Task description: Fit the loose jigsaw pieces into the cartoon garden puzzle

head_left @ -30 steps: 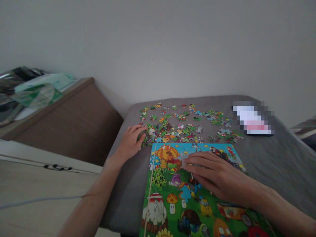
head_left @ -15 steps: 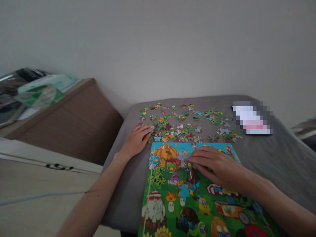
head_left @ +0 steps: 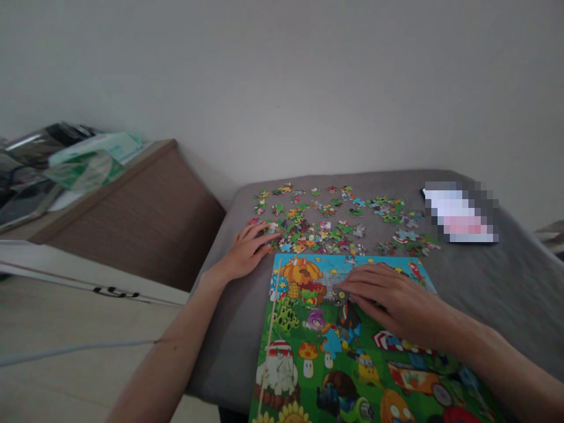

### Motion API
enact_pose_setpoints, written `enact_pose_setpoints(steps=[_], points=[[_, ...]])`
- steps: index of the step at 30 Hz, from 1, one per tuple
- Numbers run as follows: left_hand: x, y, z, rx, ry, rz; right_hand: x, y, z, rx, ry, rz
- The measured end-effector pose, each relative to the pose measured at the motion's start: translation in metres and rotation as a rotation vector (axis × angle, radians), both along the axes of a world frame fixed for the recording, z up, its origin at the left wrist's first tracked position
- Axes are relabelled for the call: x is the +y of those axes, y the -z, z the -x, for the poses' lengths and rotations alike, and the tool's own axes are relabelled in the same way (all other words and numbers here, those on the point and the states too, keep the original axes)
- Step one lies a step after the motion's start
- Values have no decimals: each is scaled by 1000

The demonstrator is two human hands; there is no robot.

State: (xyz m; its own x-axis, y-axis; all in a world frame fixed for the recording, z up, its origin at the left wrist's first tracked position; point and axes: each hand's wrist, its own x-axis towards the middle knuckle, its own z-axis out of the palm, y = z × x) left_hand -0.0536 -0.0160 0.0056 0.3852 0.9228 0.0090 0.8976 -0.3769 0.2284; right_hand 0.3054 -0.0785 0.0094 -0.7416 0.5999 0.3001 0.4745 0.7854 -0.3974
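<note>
A colourful cartoon puzzle picture sheet [head_left: 308, 352] lies on the grey surface [head_left: 484, 288] in front of me. My right hand [head_left: 388, 296] rests flat on its upper part, fingers stretched out to the left. Beyond the sheet, several loose puzzle pieces [head_left: 335, 220] are scattered across the grey surface. My left hand [head_left: 247, 252] lies at the left end of that scatter, fingers extended and touching the nearest pieces.
A blurred-out flat object [head_left: 460, 212] lies at the far right of the grey surface. To the left stands a brown wooden cabinet [head_left: 132, 217] with green plastic packets [head_left: 88, 161] on top. A plain white wall is behind.
My right hand slid up toward the sheet's top edge, uncovering figures in the picture. My left hand's fingers stretched out among the pieces. The view shifted slightly.
</note>
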Motion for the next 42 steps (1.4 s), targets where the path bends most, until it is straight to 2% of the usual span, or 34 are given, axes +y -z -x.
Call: enact_pose_setpoints(steps=[9,14,21,27,33,37,42], points=[[6,2,8,-42,-72,-142,1,5,0,15,0,-4],[8,5,10,-105,-159,-213,1,5,-1,-11,4,-6],[5,8,9,-60,-185,-138,1,3,0,-49,-13,-8],[3,1,-10,-33,-123,-148,1,0,1,-40,-20,10],[-3,-3,-45,82,139,29,2,-2,3,-60,-18,27],[-11,-6,-50,197,96,24,2,-2,3,-79,-23,51],[-19,-10,-44,209,82,-25,2,-3,3,-94,-25,69]])
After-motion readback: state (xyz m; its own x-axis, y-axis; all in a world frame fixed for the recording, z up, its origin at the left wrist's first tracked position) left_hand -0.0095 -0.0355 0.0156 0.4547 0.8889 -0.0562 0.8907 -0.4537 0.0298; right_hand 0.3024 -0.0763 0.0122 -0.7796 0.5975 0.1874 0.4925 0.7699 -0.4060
